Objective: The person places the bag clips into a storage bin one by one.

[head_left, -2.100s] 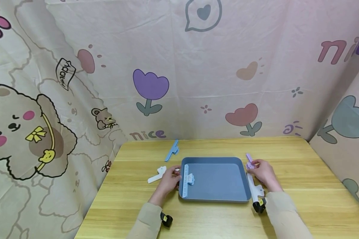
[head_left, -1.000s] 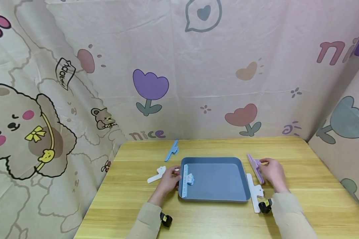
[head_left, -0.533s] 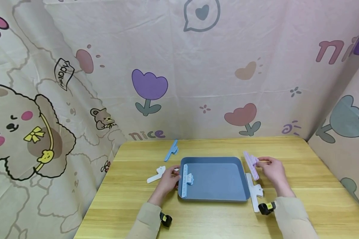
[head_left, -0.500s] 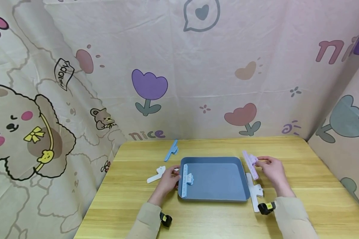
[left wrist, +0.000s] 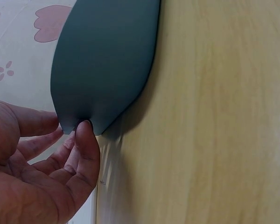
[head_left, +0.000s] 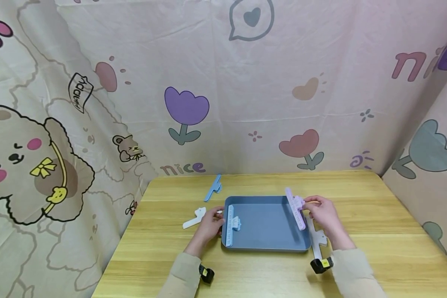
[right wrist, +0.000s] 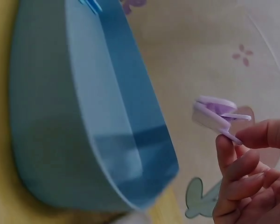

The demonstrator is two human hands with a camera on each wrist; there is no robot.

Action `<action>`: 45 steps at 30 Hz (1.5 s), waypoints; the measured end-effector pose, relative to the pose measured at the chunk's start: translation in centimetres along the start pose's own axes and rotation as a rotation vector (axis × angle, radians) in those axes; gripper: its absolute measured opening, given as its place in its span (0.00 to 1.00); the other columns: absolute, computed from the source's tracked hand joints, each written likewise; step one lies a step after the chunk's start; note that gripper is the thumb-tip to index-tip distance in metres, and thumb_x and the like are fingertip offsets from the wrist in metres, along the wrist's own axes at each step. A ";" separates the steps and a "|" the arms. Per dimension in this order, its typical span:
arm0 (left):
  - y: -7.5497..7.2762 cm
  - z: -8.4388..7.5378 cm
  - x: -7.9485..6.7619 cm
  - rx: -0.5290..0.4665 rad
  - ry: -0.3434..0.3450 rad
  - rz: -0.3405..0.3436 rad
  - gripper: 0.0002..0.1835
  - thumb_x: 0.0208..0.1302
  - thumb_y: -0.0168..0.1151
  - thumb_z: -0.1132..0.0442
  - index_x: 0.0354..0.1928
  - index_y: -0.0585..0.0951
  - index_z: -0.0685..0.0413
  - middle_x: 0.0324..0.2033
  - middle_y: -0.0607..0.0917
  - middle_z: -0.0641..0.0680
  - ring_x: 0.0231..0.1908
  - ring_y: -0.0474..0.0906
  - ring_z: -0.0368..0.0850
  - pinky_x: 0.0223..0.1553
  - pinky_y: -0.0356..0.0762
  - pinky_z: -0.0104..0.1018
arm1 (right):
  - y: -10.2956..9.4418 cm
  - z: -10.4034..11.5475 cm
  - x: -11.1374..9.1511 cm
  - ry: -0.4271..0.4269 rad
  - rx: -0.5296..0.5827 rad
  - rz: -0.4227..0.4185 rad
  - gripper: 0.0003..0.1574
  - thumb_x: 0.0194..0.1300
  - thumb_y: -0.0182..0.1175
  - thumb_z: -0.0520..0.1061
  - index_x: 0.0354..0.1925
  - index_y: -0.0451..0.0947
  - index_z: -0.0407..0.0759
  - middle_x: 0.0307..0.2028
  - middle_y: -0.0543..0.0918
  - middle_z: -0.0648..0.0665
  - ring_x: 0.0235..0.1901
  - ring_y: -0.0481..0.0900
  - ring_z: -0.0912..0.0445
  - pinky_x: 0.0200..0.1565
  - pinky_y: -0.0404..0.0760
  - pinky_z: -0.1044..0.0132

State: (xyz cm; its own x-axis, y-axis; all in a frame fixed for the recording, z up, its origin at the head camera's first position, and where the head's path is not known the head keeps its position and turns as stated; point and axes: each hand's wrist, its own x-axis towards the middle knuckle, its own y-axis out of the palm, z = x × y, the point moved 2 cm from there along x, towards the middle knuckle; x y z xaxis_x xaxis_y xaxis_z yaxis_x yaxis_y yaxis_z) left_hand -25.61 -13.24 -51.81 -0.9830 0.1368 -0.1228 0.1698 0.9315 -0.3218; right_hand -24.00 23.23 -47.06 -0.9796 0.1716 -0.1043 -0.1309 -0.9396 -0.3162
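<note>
A lilac plastic clip [head_left: 296, 209] with a long ruler-marked bar hangs tilted over the right side of the blue-grey tray [head_left: 268, 244]. My right hand [head_left: 322, 213] pinches it by its small tab between thumb and index finger, plain in the right wrist view, where the clip [right wrist: 214, 114] is above the tray wall [right wrist: 51, 116]. My left hand [head_left: 210, 225] holds the tray's left end, thumb and fingers pinching its edge [left wrist: 98, 112] in the left wrist view. A light blue clip [head_left: 230, 225] lies inside the tray along its left wall.
Left of the tray lie a blue clip [head_left: 213, 188] and a white clip [head_left: 195, 218], partly behind my left hand. A second white clip [head_left: 318, 238] lies against the tray's right side, below my right forearm. A patterned cloth [head_left: 246, 82] hangs behind the wooden table [head_left: 387, 231].
My right hand has lifted the lilac clip off the table on the right and carried it left over the tray's right wall. My left hand and the tray stay put.
</note>
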 end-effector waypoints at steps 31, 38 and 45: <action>0.1 0.2 0.0 0.016 0.049 -0.012 0.23 0.67 0.54 0.76 0.63 0.72 0.64 0.39 0.74 0.59 0.29 0.74 0.46 0.23 0.79 0.40 | 9.9 -0.7 -0.3 0.000 -0.065 0.041 0.05 0.59 0.61 0.35 0.35 0.79 0.33 0.24 0.78 0.43 0.18 0.70 0.58 0.20 0.69 0.66; 0.2 0.2 0.0 0.013 0.043 -0.005 0.23 0.67 0.54 0.76 0.64 0.72 0.64 0.39 0.74 0.60 0.29 0.73 0.47 0.23 0.78 0.40 | 11.3 -1.1 -0.5 0.006 -0.117 0.057 0.02 0.59 0.61 0.36 0.30 0.78 0.36 0.28 0.78 0.43 0.20 0.72 0.55 0.22 0.69 0.64; 0.1 0.2 0.0 0.018 0.044 -0.004 0.23 0.67 0.54 0.75 0.65 0.71 0.64 0.40 0.73 0.60 0.29 0.74 0.47 0.23 0.78 0.41 | 12.5 -1.1 -0.6 -0.042 -0.135 0.116 0.03 0.57 0.63 0.33 0.32 0.82 0.35 0.25 0.79 0.45 0.19 0.72 0.56 0.22 0.70 0.65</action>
State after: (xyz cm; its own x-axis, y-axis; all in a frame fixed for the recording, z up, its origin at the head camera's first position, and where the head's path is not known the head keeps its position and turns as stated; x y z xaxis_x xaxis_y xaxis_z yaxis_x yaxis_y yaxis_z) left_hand -25.54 -13.18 -52.05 -0.9858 0.1477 -0.0802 0.1663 0.9260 -0.3390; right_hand -24.82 11.74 -52.02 -0.9929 0.0489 -0.1089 0.0025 -0.9036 -0.4284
